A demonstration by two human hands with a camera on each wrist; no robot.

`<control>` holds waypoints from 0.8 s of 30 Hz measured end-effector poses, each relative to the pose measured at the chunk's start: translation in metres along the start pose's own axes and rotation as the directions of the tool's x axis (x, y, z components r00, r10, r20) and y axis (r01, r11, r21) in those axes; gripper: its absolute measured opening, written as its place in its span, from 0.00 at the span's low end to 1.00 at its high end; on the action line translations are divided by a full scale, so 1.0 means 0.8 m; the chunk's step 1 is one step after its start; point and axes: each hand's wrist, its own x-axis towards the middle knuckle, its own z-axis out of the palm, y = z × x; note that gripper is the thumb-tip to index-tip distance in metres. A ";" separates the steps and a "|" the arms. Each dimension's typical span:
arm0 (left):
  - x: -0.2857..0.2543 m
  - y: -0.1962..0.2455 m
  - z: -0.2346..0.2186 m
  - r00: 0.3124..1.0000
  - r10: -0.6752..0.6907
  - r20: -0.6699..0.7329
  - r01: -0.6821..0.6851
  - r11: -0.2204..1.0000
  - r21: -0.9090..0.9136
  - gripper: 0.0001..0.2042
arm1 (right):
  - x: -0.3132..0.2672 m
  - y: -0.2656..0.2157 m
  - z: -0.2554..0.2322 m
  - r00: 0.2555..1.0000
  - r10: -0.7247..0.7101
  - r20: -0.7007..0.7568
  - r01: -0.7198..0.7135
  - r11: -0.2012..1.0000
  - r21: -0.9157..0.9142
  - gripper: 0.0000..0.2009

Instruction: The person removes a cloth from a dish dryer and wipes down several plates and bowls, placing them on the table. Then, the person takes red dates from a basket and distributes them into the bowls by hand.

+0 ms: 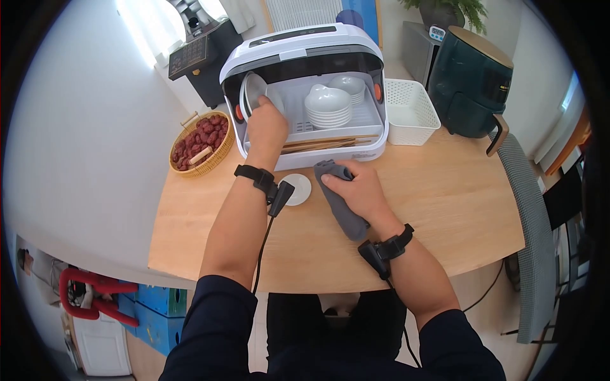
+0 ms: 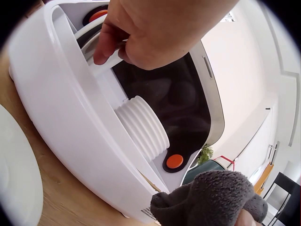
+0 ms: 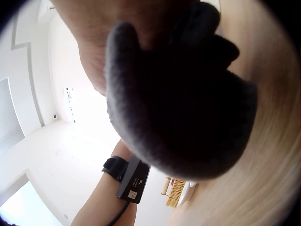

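A white dish cabinet (image 1: 298, 162) stands with its dark lid raised. The left hand (image 1: 267, 127) reaches into its left end and pinches the rim of a white plate (image 1: 254, 86) standing on edge; in the left wrist view the left hand (image 2: 150, 33) has thumb and fingertips at that rim. Stacked white bowls (image 1: 328, 108) sit right of the plates, with wooden chopsticks (image 1: 324, 145) along the front. The right hand (image 1: 365, 193) grips a grey cloth (image 1: 343, 209) above the table, in front of the cabinet. In the right wrist view the cloth (image 3: 141, 141) hides the fingers.
On the wooden table (image 1: 445, 209) lies a small white plate (image 1: 296, 189) between the forearms. A basket of red fruit (image 1: 202, 143) stands left of the cabinet. To its right are a white perforated basket (image 1: 413, 130) and a dark green air fryer (image 1: 467, 86). Cables hang from both wrists.
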 end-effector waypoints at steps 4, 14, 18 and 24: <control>0.000 -0.006 0.001 0.999 0.037 -0.024 -0.037 0.999 -0.010 0.14 | 0.000 0.004 0.002 1.000 0.007 0.013 -0.007 1.000 0.004 0.25; -0.094 -0.019 -0.097 0.993 -0.071 -0.099 0.009 0.853 -0.522 0.17 | -0.003 -0.018 -0.003 0.989 0.115 -0.092 -0.080 0.943 0.324 0.22; -0.135 -0.031 -0.072 0.943 -0.112 0.313 0.332 0.381 -0.863 0.19 | 0.006 -0.009 0.003 0.989 0.046 -0.140 0.012 0.921 0.389 0.20; -0.155 -0.049 -0.044 0.923 0.026 0.385 0.371 0.208 -0.905 0.20 | 0.007 -0.010 -0.010 0.970 0.243 -0.006 -0.205 0.831 0.517 0.18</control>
